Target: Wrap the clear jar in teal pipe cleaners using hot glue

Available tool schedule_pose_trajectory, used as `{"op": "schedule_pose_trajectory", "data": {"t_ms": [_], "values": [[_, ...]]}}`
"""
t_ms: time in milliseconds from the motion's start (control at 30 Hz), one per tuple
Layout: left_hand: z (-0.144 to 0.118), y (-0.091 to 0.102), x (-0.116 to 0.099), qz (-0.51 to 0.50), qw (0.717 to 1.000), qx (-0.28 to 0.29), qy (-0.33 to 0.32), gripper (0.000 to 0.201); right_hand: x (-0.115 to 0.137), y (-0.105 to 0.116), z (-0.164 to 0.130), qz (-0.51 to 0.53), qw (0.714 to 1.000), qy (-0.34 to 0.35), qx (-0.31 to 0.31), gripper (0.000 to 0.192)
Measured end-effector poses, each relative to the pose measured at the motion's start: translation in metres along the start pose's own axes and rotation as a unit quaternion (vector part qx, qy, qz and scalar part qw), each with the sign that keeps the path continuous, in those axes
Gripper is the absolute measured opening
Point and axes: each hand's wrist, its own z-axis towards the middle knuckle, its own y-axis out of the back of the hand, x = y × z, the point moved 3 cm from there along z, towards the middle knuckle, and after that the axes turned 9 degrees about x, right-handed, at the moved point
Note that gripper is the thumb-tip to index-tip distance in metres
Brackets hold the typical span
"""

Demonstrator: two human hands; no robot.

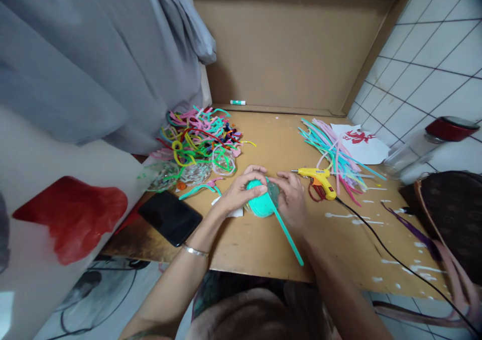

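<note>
Coiling in hand: left hand [241, 189] grips one teal coil [259, 204] at the table [263, 249] centre, right hand [291, 197] pinching its one loose strip [288, 234], which likely needs winding tight; one glue gun [318, 179], one phone [169, 217].

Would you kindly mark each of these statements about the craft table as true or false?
1. Both hands, left hand and right hand, are on the teal coil. True.
2. The yellow glue gun is in the right hand. False: it lies on the table, right of that hand.
3. A black phone lies left of the left hand. True.
4. The straight straws are piled on the phone. False: they lie beyond the glue gun.
</note>
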Motion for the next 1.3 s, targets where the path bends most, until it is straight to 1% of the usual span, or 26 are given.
{"op": "schedule_pose_trajectory", "data": {"t_ms": [167,267,367,500,633,700,900,1033,1100,1167,1300], "values": [[0.000,0.002,0.003,0.034,0.999,0.008,-0.014,0.059,-0.003,-0.001,0.000,0.003,1.000,-0.001,-0.002,0.050],[0.000,0.003,0.002,0.060,0.998,0.008,-0.026,0.064,-0.003,-0.001,0.000,0.009,1.000,-0.003,-0.006,0.050],[-0.001,0.005,0.000,0.111,0.993,-0.001,-0.034,0.068,-0.003,-0.001,0.001,0.011,1.000,-0.003,-0.007,0.050],[-0.005,0.006,-0.006,0.191,0.980,-0.002,-0.054,0.071,-0.008,-0.002,0.004,0.027,1.000,0.003,-0.010,0.051],[-0.009,0.004,-0.015,0.285,0.956,0.008,-0.071,0.077,-0.017,-0.006,0.009,0.066,0.998,0.015,0.009,0.052],[-0.009,0.002,-0.021,0.323,0.944,0.016,-0.057,0.080,-0.021,-0.006,0.011,0.097,0.995,0.024,0.017,0.050],[-0.012,-0.008,-0.038,0.415,0.909,0.025,0.018,0.090,-0.027,-0.008,0.013,0.201,0.978,0.035,0.052,0.039],[-0.020,-0.015,-0.041,0.462,0.885,0.004,0.058,0.097,-0.026,-0.011,0.014,0.242,0.967,0.025,0.082,0.045],[-0.023,-0.018,-0.040,0.465,0.882,0.000,0.078,0.099,-0.027,-0.012,0.014,0.244,0.966,0.012,0.083,0.048],[-0.024,-0.022,-0.036,0.457,0.885,-0.006,0.093,0.102,-0.028,-0.013,0.014,0.248,0.965,0.004,0.081,0.049],[-0.026,-0.033,-0.027,0.435,0.894,-0.041,0.098,0.103,-0.032,-0.015,0.015,0.263,0.961,0.002,0.089,0.053]]}}
